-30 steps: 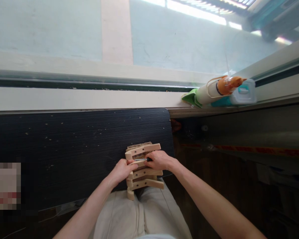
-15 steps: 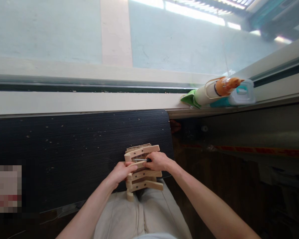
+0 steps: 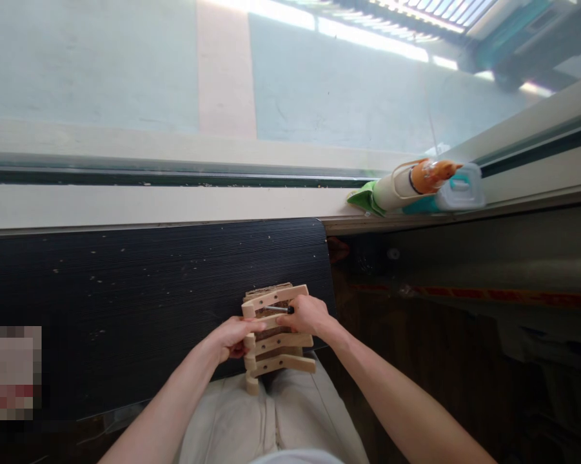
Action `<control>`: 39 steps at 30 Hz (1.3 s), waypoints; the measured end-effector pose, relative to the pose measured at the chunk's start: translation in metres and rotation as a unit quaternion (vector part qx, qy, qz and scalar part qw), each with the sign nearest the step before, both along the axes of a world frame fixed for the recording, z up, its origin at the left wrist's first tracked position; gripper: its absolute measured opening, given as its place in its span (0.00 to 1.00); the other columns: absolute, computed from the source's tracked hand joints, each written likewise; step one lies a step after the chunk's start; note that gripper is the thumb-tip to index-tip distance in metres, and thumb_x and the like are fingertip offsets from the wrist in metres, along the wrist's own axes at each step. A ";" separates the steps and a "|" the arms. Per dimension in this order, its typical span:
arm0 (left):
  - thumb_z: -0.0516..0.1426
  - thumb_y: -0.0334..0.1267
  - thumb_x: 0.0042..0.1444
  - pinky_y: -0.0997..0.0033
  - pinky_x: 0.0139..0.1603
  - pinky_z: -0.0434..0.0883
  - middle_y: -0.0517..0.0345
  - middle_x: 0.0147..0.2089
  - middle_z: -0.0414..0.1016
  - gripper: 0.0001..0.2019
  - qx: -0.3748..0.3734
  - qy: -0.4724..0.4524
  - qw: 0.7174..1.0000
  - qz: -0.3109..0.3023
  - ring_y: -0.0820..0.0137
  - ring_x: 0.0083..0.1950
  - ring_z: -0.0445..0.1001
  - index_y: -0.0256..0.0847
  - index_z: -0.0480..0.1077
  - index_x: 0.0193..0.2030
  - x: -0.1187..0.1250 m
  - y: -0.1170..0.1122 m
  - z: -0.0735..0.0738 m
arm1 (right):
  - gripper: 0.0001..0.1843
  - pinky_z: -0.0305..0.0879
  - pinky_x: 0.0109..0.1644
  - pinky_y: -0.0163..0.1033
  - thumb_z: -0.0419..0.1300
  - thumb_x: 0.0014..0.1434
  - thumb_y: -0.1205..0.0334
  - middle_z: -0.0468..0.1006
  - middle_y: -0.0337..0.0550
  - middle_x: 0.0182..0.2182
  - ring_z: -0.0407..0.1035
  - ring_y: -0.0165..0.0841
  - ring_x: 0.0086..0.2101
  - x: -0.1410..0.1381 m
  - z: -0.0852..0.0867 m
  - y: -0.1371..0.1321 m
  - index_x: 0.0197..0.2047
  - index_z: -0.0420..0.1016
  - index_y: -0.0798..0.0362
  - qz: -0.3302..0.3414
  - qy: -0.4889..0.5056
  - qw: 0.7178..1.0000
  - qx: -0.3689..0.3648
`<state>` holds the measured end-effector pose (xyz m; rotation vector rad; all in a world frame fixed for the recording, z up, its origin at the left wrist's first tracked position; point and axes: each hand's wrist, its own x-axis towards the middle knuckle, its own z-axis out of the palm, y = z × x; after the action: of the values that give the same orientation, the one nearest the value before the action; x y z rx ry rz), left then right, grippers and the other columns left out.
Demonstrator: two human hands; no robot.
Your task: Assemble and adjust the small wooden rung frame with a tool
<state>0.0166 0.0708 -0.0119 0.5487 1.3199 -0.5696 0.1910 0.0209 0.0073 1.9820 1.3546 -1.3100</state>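
A small wooden assembly [image 3: 275, 341] of several pale slats on a side post rests at the near edge of the black ribbed table [image 3: 126, 290], over my lap. My left hand [image 3: 232, 338] is closed around its left post. My right hand [image 3: 309, 316] is closed on a small screwdriver [image 3: 278, 310] whose metal shaft points left between the upper slats, its tip near the post.
A white window sill [image 3: 149, 203] runs behind the table. On its right part lie a green cloth [image 3: 362, 196], a white tube with an orange nozzle [image 3: 411, 182] and a clear plastic box [image 3: 459, 193]. A dark gap lies right of the table.
The hands and the wooden assembly stay in nearly the same grip. My left hand has slid slightly lower on the post. The view has tilted down a little.
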 end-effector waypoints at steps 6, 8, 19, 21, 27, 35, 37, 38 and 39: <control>0.63 0.49 0.30 0.79 0.20 0.52 0.72 0.11 0.56 0.22 -0.029 0.001 0.999 0.019 0.83 0.14 0.52 0.39 0.65 0.31 0.000 0.000 -0.004 | 0.26 0.63 0.34 0.37 0.57 0.41 0.38 0.77 0.45 0.32 0.71 0.37 0.35 0.000 0.000 0.003 0.34 0.76 0.50 -0.035 -0.042 0.998 0.019; 0.63 0.48 0.30 0.80 0.20 0.52 0.72 0.11 0.57 0.21 -0.039 0.002 0.999 0.031 0.82 0.14 0.54 0.39 0.63 0.29 -0.001 -0.001 -0.005 | 0.26 0.63 0.34 0.37 0.58 0.40 0.39 0.77 0.46 0.32 0.71 0.38 0.35 -0.001 0.001 0.005 0.34 0.76 0.51 -0.040 -0.058 0.997 0.023; 0.60 0.44 0.39 0.80 0.19 0.53 0.70 0.11 0.58 0.15 -0.082 0.026 0.995 0.048 0.81 0.13 0.57 0.39 0.59 0.23 -0.002 -0.002 -0.014 | 0.28 0.64 0.36 0.38 0.59 0.36 0.37 0.78 0.48 0.33 0.71 0.40 0.37 -0.002 0.007 0.017 0.32 0.77 0.51 -0.033 -0.074 0.997 -0.010; 0.60 0.44 0.40 0.81 0.19 0.53 0.70 0.11 0.58 0.14 -0.082 0.031 0.995 0.044 0.81 0.13 0.57 0.39 0.58 0.23 -0.002 -0.002 -0.015 | 0.29 0.65 0.37 0.39 0.59 0.35 0.37 0.77 0.48 0.35 0.71 0.40 0.38 -0.003 0.008 0.017 0.34 0.77 0.50 -0.034 -0.082 0.996 -0.006; 0.61 0.45 0.40 0.81 0.18 0.52 0.69 0.11 0.57 0.16 -0.099 0.017 0.994 0.032 0.82 0.14 0.56 0.38 0.59 0.21 0.000 0.000 -0.015 | 0.32 0.65 0.37 0.39 0.59 0.33 0.35 0.77 0.49 0.36 0.71 0.40 0.39 -0.003 0.007 0.018 0.36 0.76 0.50 -0.024 -0.094 0.995 -0.009; 0.52 0.58 0.43 0.72 0.30 0.66 0.53 0.36 0.76 0.24 0.240 -0.069 0.965 -0.082 0.69 0.32 0.73 0.39 0.70 0.37 -0.013 -0.012 0.026 | 0.29 0.65 0.37 0.39 0.59 0.35 0.37 0.78 0.49 0.32 0.71 0.41 0.37 -0.002 0.005 0.019 0.33 0.76 0.51 -0.004 -0.082 0.997 -0.011; 0.54 0.57 0.40 0.69 0.35 0.66 0.52 0.39 0.76 0.24 0.362 -0.045 0.910 -0.197 0.62 0.39 0.73 0.41 0.70 0.38 -0.014 -0.018 0.035 | 0.29 0.65 0.37 0.39 0.59 0.36 0.38 0.78 0.48 0.32 0.71 0.40 0.37 -0.002 0.006 0.018 0.35 0.76 0.52 -0.003 -0.081 0.997 0.001; 0.55 0.55 0.41 0.67 0.36 0.67 0.51 0.39 0.76 0.23 0.398 -0.016 0.883 -0.249 0.60 0.40 0.73 0.42 0.70 0.39 -0.012 -0.022 0.038 | 0.29 0.65 0.37 0.39 0.59 0.36 0.39 0.78 0.48 0.32 0.71 0.40 0.37 -0.002 0.006 0.017 0.36 0.76 0.52 -0.001 -0.084 0.996 0.007; 0.54 0.53 0.42 0.66 0.37 0.67 0.50 0.39 0.76 0.21 0.418 0.017 0.861 -0.290 0.58 0.41 0.73 0.42 0.70 0.39 -0.008 -0.026 0.040 | 0.30 0.65 0.37 0.39 0.60 0.36 0.39 0.78 0.49 0.33 0.71 0.40 0.37 -0.002 0.006 0.017 0.37 0.75 0.52 0.000 -0.087 0.996 0.014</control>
<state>0.0084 0.0451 0.0285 1.7034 1.4009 -0.4621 0.1886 0.0376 0.0132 2.0598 1.2970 -1.0961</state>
